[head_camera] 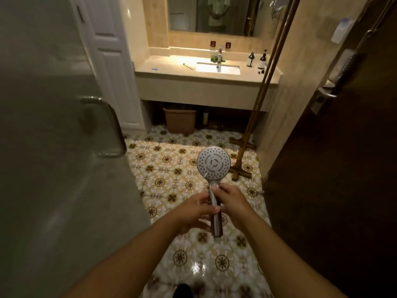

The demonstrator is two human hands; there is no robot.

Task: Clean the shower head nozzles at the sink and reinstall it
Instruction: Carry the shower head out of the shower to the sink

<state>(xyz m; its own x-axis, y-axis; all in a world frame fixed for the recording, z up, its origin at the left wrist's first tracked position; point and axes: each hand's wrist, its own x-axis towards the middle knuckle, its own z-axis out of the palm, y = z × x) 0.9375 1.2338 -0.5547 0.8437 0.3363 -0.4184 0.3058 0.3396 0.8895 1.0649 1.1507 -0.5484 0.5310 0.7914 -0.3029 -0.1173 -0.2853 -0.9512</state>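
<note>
A chrome hand-held shower head (213, 162) points its round nozzle face up at me, detached from any hose. Its handle runs down between both hands. My left hand (196, 211) grips the handle from the left, thumb across it. My right hand (231, 201) wraps the handle from the right, just below the head. The white sink (218, 68) with a chrome tap (219, 53) sits in the lit counter across the room. A thin toothbrush-like stick (188, 66) lies on the counter left of the basin.
A glass shower door with a metal handle (107, 127) stands at my left. A dark wooden door (343, 147) is at the right. A brass stand (255, 117) leans by the counter. Two pump bottles (256, 60) stand right of the sink; a bin (180, 120) sits underneath. The patterned floor tiles look wet.
</note>
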